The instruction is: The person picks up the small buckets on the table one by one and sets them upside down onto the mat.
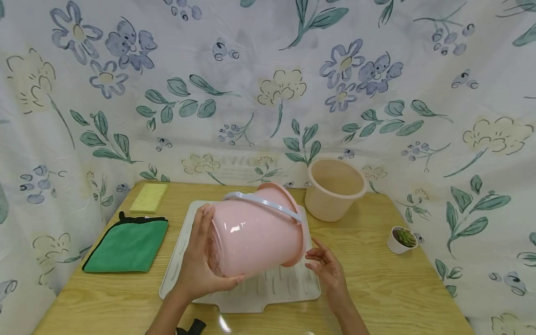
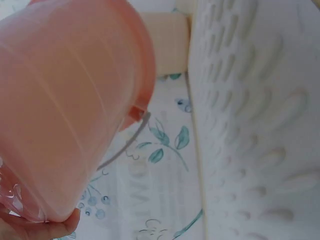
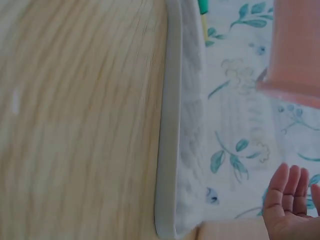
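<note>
In the head view a pink bucket (image 1: 255, 232) is tipped on its side above a white ridged draining tray (image 1: 243, 304), its rim toward the right. My left hand (image 1: 198, 260) grips it round the base, fingers on the far side and thumb along the near side. The bucket's grey-blue handle (image 1: 261, 201) lies across its upper side. Just off the rim is my right hand (image 1: 328, 270), fingers loosely bent and holding nothing. In the right wrist view the right hand (image 3: 292, 205) shows apart from the bucket. The bucket's inside is hidden.
A beige bucket (image 1: 331, 195) stands upright at the back right, and a small potted succulent (image 1: 403, 240) sits near the right edge. To the left lie a green cloth (image 1: 127, 246) and a yellow sponge (image 1: 148, 197). A flowered curtain (image 1: 251, 93) surrounds the table's back and sides.
</note>
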The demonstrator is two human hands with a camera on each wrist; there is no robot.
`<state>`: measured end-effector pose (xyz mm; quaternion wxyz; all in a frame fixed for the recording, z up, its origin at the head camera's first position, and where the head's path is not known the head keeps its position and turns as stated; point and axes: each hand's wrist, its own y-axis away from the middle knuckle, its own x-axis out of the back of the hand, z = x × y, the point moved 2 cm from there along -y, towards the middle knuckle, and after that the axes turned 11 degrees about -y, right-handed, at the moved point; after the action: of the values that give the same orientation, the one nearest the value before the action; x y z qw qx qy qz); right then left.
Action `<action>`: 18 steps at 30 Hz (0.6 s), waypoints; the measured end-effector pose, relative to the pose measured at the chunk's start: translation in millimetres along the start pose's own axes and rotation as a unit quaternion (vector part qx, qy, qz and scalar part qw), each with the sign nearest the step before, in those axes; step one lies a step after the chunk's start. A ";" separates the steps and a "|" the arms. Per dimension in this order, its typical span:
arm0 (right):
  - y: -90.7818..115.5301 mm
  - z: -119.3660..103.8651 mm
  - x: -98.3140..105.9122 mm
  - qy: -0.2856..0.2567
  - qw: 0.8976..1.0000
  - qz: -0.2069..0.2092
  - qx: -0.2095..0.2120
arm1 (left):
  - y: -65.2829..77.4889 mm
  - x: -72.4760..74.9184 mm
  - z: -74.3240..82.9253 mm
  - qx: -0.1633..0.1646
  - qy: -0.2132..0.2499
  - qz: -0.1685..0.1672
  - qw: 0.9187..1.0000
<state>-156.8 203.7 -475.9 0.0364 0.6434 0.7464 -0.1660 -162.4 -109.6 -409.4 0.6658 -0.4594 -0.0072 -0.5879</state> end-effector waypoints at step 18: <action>-12.8 -19.5 26.3 0.240 0.965 0.022 0.107 | -0.3 28.7 4.8 -0.055 -0.198 -0.004 0.979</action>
<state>-170.6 232.9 -462.0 -0.2096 0.6808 0.6967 -0.0846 -151.3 -128.9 -390.7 0.6224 -0.6027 -0.1088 -0.4874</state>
